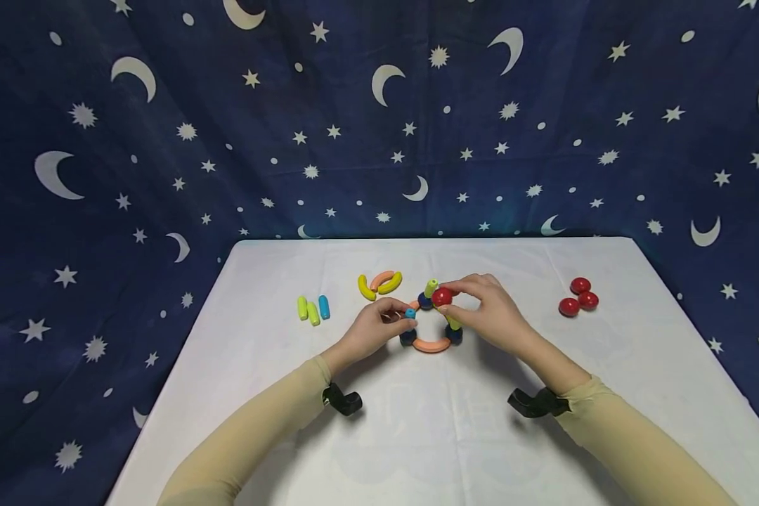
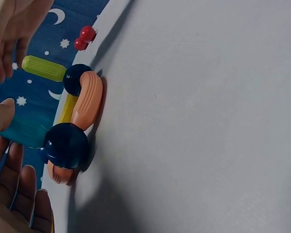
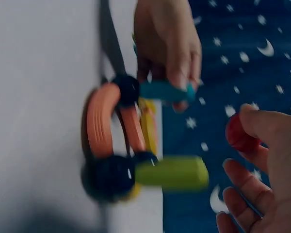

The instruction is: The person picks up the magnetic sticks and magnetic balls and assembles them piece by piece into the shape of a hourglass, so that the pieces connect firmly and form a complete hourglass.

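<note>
A ring of orange curved pieces (image 1: pixel 431 346) joined by dark blue balls (image 1: pixel 407 337) lies on the white table. Short rods stand up from those balls: a blue rod (image 3: pixel 157 91) at the left, a green rod (image 3: pixel 172 173) at the right and another green rod (image 1: pixel 431 286) at the back. My left hand (image 1: pixel 376 326) pinches the blue rod between thumb and fingers. In my right hand (image 1: pixel 490 315) a red ball (image 1: pixel 442 296) is held by thumb and fingertips, above the ring's right side. The right wrist view shows this ball apart from the near green rod.
Left of the ring lie loose green rods (image 1: pixel 313 313) and a blue rod (image 1: pixel 324 307). Behind it are yellow curved pieces (image 1: pixel 366 287) and an orange one (image 1: pixel 381 280). Several red balls (image 1: pixel 580 285) sit at the right. A dark star-patterned cloth (image 1: pixel 379 140) hangs behind the table (image 1: pixel 379 436).
</note>
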`<state>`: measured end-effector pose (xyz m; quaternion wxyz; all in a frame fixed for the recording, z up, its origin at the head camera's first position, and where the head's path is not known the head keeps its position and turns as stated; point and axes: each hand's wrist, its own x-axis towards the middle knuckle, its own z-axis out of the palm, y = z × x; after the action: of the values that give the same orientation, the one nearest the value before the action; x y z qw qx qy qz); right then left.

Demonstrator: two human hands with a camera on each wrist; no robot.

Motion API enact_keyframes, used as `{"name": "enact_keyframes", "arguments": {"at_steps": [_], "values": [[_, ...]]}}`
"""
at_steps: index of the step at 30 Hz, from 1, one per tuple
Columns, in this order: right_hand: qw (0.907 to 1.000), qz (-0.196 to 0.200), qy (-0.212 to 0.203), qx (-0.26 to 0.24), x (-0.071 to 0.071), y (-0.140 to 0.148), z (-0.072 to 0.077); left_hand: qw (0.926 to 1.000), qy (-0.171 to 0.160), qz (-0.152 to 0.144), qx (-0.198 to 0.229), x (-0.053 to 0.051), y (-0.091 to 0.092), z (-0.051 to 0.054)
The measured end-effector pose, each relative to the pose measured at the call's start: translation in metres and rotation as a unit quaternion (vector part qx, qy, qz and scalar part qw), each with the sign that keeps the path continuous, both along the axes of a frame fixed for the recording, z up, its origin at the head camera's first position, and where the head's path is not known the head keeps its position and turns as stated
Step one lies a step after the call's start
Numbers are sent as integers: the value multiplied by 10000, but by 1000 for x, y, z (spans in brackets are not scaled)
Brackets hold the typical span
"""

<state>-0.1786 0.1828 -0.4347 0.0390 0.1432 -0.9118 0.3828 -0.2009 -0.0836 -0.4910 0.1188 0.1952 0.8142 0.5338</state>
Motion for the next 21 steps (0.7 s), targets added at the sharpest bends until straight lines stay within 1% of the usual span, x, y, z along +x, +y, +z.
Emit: {"name": "enact_keyframes", "arguments": {"at_steps": [3,7,10,14,18,21], "values": [[9988,337,141,317,-5,-19,-2,10000,21,-16,-10,0,1,0],[9969,486,386,475,-8,-31,-4,10000,42,-57,-5,0,3,1],[9953,543,456,666,-10,-35,-5,10000,58,-60,26,0,3,1],[9935,570,444,876,-12,-39,-6,9999,85,-60,59,-1,2,1],[9939,562,392,864,-11,-37,-8,10000,90,-23,18,-1,3,1],[9960,446,331,701,-7,-28,-9,10000,65,-3,-36,-1,4,0]]}}
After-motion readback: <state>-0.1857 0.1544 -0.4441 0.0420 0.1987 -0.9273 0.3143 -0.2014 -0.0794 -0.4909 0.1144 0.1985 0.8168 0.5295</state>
